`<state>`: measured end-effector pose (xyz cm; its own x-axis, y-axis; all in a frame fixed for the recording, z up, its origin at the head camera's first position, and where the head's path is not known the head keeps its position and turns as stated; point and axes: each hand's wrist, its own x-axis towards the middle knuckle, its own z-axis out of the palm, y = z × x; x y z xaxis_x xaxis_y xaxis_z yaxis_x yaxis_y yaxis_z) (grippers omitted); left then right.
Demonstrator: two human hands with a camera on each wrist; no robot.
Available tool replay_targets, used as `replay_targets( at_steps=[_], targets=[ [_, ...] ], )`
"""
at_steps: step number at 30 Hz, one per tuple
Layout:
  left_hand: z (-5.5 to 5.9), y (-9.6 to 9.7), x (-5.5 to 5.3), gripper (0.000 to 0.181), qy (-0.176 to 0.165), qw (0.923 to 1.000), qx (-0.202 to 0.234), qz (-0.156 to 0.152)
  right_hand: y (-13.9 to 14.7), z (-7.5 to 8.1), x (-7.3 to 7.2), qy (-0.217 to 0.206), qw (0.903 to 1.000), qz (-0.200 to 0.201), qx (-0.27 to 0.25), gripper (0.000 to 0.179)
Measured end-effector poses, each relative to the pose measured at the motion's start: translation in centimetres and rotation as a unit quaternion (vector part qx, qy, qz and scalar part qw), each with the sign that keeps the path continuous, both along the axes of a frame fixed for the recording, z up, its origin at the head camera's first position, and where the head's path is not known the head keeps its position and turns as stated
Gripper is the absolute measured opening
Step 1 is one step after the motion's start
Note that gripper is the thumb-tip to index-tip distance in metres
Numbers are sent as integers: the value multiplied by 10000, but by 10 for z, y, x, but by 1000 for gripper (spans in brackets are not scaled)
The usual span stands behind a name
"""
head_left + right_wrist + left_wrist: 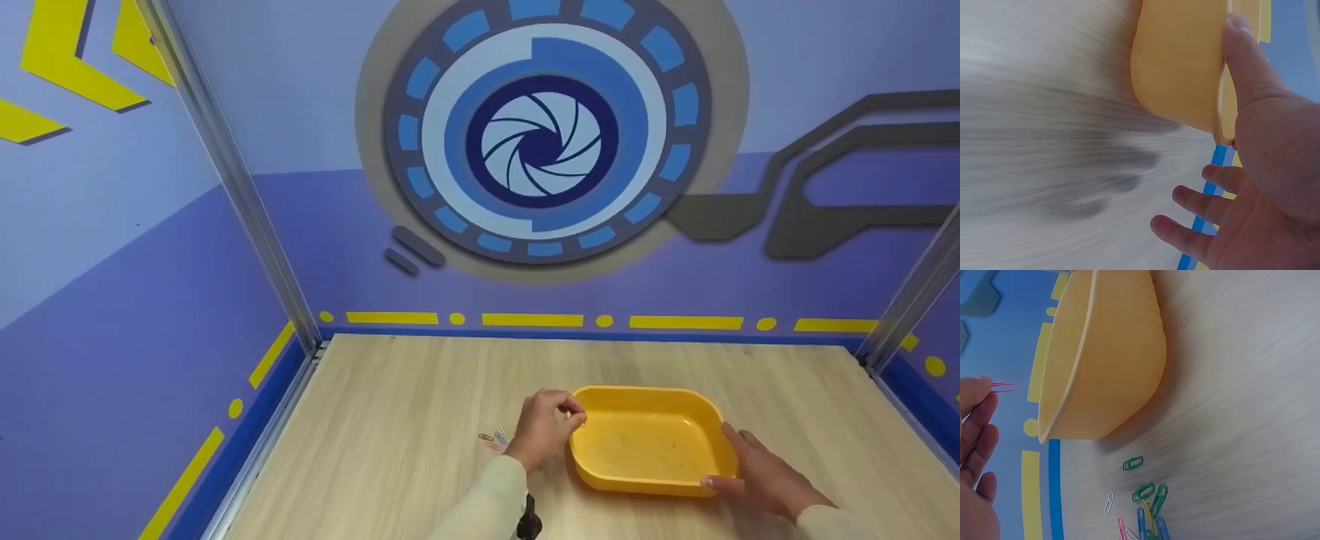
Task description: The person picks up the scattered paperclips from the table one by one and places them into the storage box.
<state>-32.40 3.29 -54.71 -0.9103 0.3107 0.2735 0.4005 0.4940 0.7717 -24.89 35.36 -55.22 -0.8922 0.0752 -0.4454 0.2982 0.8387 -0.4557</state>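
Note:
My left hand point(541, 427) pinches a pink paper clip point(1005, 387) between thumb and fingertips, at the left rim of a yellow plastic tub point(637, 486). The clip stands above rim height in the left wrist view. With its thumb laid against the rim at the near right corner, my right hand point(772, 472) touches the tub; three of its fingers stretch out straight beside it. Loose paper clips in several colours lie on the table left of the tub, among them a green clip point(1133, 463) and a white clip point(1109, 503). The left forearm partly hides them in the head view.
The wooden tabletop point(390, 405) carries the tub and clips. Behind it rises a blue and purple printed panel point(315, 247), with metal posts point(247, 202) at the corners. Something small and black point(529, 517) shows beside the left sleeve.

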Motion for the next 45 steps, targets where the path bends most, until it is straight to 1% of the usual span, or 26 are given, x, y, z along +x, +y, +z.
replay_targets(
  at_steps=[5,11,18,23,25,28,31,36,39,42,45],
  targets=[
    [3,2,-1,5,-119,9999,64,5,1,2,-2,-6,10000,-31,-93,123],
    [2,7,0,5,-156,9999,48,36,2,2,-2,34,9998,-71,-175,122],
    [-1,8,1,6,105,9999,-61,-13,0,-4,3,264,9996,77,-66,120],
    [-3,9,2,6,48,9999,-97,-31,-2,-3,6,163,9992,-127,-344,118],
    [-3,10,3,6,16,9999,-127,-48,-3,-3,6,82,9990,-149,-411,119],
    [-3,11,3,6,11,9999,-146,-47,-1,-3,6,41,9990,-197,-398,120],
    [-3,12,3,5,44,9998,-175,-58,0,-3,5,117,9994,-116,-320,120],
    [-4,15,1,5,52,9999,-88,-83,0,-2,5,197,9995,-67,-221,119],
    [-4,17,1,6,-10,9999,-97,-60,0,-3,5,76,9996,-130,-255,119],
    [-5,19,1,6,-62,9999,-153,-10,-1,-3,6,66,9996,-121,-242,120],
    [-5,22,2,7,-156,9997,-185,74,-2,-3,6,156,9996,-90,-208,121]
  ],
)
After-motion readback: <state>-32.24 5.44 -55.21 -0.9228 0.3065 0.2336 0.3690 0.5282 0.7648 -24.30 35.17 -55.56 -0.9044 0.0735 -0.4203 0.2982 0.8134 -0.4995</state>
